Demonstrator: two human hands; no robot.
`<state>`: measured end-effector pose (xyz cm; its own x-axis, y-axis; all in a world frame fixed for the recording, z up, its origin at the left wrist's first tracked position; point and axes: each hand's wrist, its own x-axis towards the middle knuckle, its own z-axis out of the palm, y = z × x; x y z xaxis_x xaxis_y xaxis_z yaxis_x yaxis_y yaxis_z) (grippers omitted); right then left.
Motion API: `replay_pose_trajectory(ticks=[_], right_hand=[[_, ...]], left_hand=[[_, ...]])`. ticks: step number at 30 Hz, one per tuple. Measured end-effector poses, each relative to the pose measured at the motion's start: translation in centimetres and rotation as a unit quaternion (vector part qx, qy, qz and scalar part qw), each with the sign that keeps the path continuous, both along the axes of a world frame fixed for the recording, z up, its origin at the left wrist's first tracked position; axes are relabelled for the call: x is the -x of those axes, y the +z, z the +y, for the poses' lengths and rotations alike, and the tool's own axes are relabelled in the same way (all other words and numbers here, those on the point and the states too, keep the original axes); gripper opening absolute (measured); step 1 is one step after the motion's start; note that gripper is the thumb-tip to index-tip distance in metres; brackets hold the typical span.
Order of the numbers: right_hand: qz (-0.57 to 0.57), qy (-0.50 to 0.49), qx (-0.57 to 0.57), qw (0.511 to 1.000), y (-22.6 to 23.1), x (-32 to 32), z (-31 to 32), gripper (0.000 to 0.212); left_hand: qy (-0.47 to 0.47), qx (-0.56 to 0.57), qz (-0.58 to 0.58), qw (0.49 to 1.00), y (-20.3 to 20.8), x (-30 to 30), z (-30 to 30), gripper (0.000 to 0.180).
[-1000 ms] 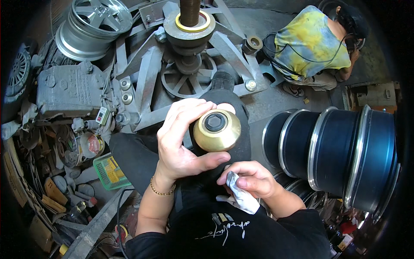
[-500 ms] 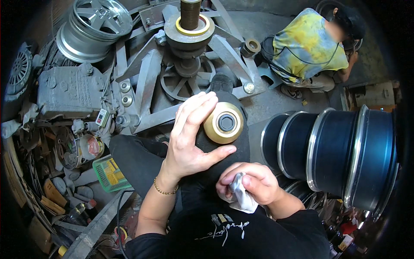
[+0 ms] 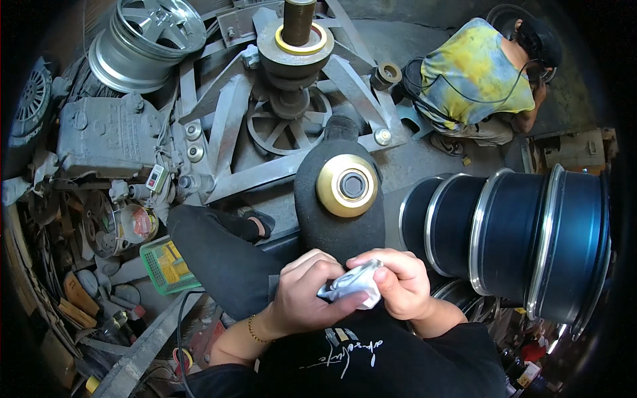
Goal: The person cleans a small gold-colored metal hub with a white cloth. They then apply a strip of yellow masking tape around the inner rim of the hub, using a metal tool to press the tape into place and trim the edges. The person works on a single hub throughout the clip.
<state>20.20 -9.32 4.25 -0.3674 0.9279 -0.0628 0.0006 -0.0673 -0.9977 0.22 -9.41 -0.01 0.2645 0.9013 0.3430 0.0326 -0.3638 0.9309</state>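
Close to my body, my left hand and my right hand are both closed on a crumpled white and grey cloth, which looks like a rag or a thin bag. Its lower end lies across my left fingers and its upper end sits under my right thumb. On my dark-clad knee rests a round gold metal cone with a dark hexagonal socket in its centre. Neither hand touches the cone.
A grey machine frame carries a threaded shaft. To the right lie several dark wheel barrels with bright lips. A silver wheel stands far left, near a green basket. Another person crouches far right.
My left hand has left the gold cone and come down to the cloth beside my right hand. The cone stays on my knee.
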Motion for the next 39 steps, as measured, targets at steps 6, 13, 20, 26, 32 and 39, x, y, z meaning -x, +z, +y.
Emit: replay_pose_trajectory(ticks=[6, 13, 20, 26, 32, 39], right_hand=[[0.002, -0.02, 0.026, 0.999, 0.1, -0.2, -0.3, 0.031], [-0.12, 0.13, -0.119, 0.977, 1.4, -1.9, 2.2, 0.028], [-0.25, 0.262, -0.112, 0.925, 1.4, -4.2, 2.3, 0.018], [-0.159, 0.331, -0.052, 0.928, -1.8, -1.7, -2.0, 0.021], [-0.213, 0.334, -0.132, 0.909, -5.6, -0.5, -5.5, 0.02], [-0.168, 0.462, -0.049, 0.869, -1.7, -2.0, -2.0, 0.019]], left_hand=[[-0.051, 0.126, -0.177, 0.975, -0.1, 1.5, -0.8, 0.022], [-0.079, 0.307, -0.353, 0.88, -0.4, 3.3, -3.1, 0.032], [-0.261, 0.196, -0.237, 0.915, 0.0, 4.0, -0.9, 0.035], [-0.238, 0.155, -0.216, 0.934, 1.9, 3.1, 0.5, 0.025], [-0.297, 0.17, -0.068, 0.937, 0.5, 0.9, 1.5, 0.036], [-0.247, 0.153, -0.073, 0.954, -0.7, -0.1, 1.0, 0.017]])
